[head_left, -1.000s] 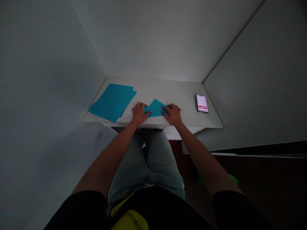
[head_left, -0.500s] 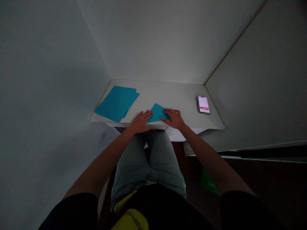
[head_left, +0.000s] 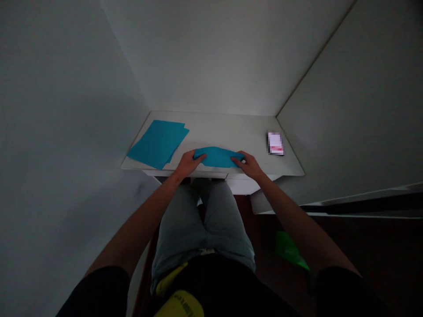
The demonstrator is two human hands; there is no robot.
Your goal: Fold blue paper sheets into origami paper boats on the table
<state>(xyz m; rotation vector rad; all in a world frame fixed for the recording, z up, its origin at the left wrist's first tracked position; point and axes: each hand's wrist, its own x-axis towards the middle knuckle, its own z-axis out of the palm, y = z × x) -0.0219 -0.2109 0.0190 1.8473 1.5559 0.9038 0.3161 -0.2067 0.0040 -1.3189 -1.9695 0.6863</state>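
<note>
A blue sheet of paper [head_left: 218, 157], folded into a wide, low shape, is stretched between my two hands over the front part of the white desk. My left hand [head_left: 189, 163] pinches its left end, thumb on the near face. At its right end my right hand [head_left: 249, 164] grips the paper the same way, fingers behind and thumb in front. The paper's top edge bows slightly upward. How its layers are folded cannot be made out.
Larger blue sheets [head_left: 158, 143] lie overlapping on the left of the white desk [head_left: 228, 127]. A phone [head_left: 275, 143] with a blurred screen rests near the right edge. Walls enclose the desk. A green object [head_left: 290, 248] sits on the dark floor at the right.
Both hands, which lay flat on a pointed blue folded paper, have moved apart and now hold it by its ends. It appears wider and lower. The view has shifted slightly.
</note>
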